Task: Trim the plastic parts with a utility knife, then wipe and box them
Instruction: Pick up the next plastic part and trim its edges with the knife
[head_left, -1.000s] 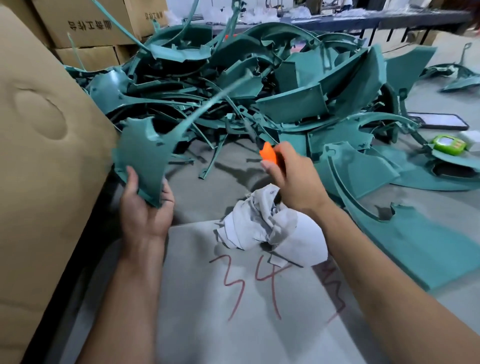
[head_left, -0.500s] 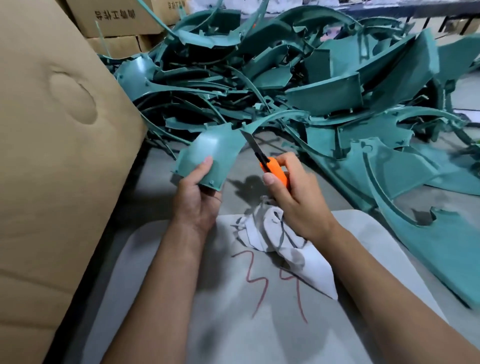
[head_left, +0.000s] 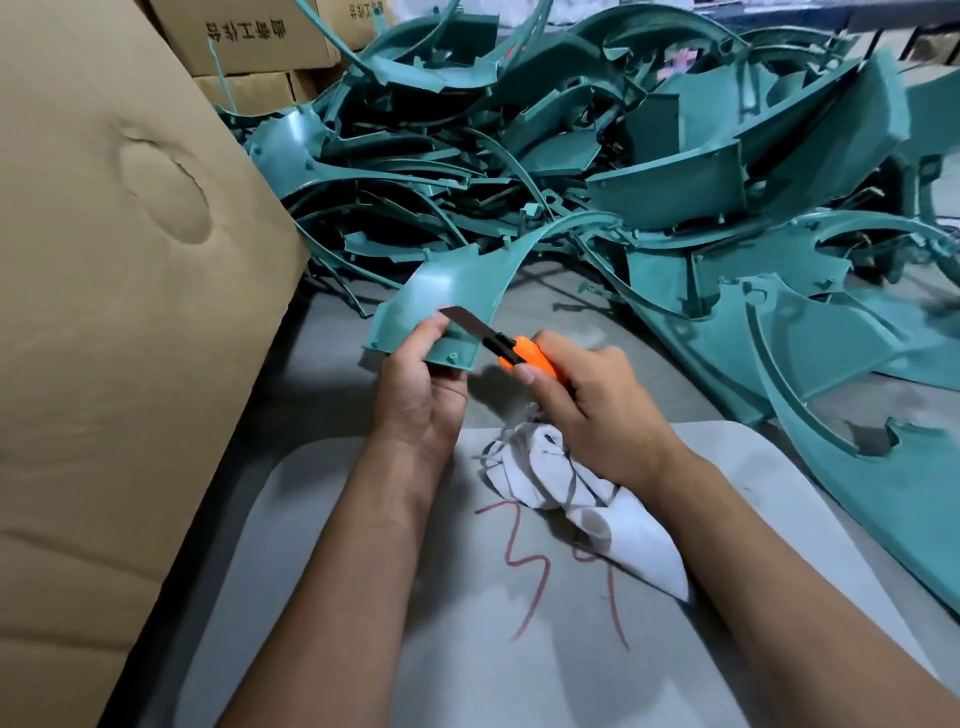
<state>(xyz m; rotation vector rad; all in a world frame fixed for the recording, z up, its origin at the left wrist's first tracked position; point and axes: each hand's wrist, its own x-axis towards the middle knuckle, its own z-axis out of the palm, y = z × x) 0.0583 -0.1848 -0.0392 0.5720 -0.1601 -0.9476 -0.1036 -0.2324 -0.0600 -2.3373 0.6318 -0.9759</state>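
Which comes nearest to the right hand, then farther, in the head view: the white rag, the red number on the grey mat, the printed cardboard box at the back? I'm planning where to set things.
1. white rag: just under the right hand, on the grey mat.
2. red number: nearer the person, past the rag.
3. printed cardboard box: far back left, behind the pile.

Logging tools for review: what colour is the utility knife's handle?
Orange, on the utility knife in the right hand; head view.

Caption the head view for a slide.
Left hand holds a teal plastic part while the right hand sets an orange utility knife against it.
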